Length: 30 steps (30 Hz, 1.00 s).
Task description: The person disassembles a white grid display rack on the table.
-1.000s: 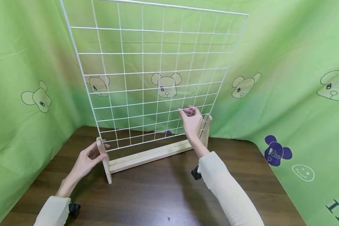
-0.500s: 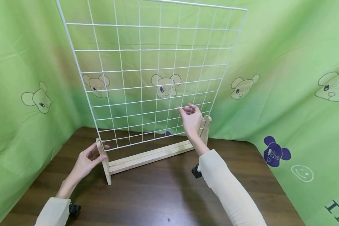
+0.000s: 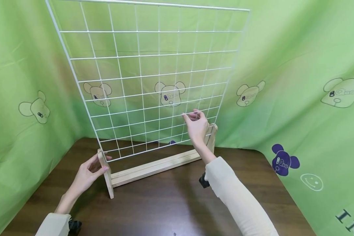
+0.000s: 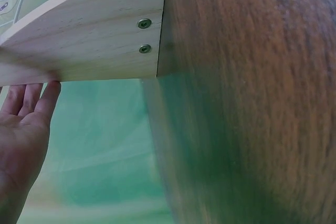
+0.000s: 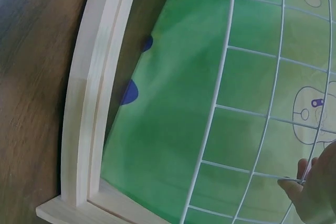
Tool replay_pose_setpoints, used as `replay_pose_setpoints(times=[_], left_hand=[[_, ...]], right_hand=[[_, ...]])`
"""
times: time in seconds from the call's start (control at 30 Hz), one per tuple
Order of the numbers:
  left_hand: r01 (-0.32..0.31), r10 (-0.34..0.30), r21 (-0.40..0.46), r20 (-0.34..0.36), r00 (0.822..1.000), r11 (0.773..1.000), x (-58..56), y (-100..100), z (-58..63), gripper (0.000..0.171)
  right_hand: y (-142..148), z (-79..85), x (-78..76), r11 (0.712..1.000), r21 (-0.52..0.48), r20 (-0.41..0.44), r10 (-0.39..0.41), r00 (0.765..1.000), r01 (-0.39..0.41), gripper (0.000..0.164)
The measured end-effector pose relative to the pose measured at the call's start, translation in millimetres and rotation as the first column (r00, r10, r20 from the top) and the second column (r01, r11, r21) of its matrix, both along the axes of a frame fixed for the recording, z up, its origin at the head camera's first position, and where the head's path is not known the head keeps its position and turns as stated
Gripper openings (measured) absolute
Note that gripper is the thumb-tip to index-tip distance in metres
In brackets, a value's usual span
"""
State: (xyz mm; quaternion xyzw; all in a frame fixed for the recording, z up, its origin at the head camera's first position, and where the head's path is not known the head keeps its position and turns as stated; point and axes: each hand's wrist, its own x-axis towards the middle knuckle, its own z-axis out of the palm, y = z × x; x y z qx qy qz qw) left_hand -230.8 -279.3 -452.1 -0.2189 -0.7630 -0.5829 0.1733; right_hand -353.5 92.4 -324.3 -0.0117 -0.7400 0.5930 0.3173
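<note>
A white wire grid panel [image 3: 140, 65] stands upright between the two side posts of a pale wooden stand. Its bottom wire is above the stand's grooved crossbar [image 3: 153, 169], with a gap between them. At the left post [image 3: 105, 173], my left hand [image 3: 84, 175] grips the edges, thumb in front and fingertips behind. The left wrist view shows several fingertips against that post [image 4: 100, 45], low on the picture's left. My right hand [image 3: 197, 127] pinches the grid wires near the lower right, just inside the right post [image 3: 212, 139]; the right wrist view shows this hand [image 5: 317, 190] on a wire crossing.
The stand sits on a dark brown wooden table [image 3: 153, 209]. A green cloth backdrop [image 3: 283, 118] with bear drawings hangs close behind and on both sides. Two screws [image 4: 144, 23] are set in the left post's outer face.
The panel's top has shifted slightly up and to the left against the backdrop. The head view has moved a little. Both hands keep their holds.
</note>
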Motion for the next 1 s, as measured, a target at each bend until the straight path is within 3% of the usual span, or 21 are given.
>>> replay_pose_setpoints(times=[0.17,0.47,1.0], left_hand=[[0.002,-0.002,0.001,0.008,1.0,1.0,2.3,-3.7,-9.7,0.053],[-0.003,0.003,0.004,0.01,1.0,1.0,1.8,-6.3,-10.5,0.052],[-0.006,0.006,0.018,0.024,1.0,1.0,-0.2,1.1,1.3,0.051]], right_hand=[[-3.3,-3.4,2.4,1.0,-0.005,0.017,-0.002,1.0,0.002,0.049],[-3.7,2.2,-0.5,1.0,0.005,-0.001,-0.002,1.0,0.002,0.049],[1.6,20.3,-1.7,1.0,0.006,0.022,-0.003,1.0,0.003,0.049]])
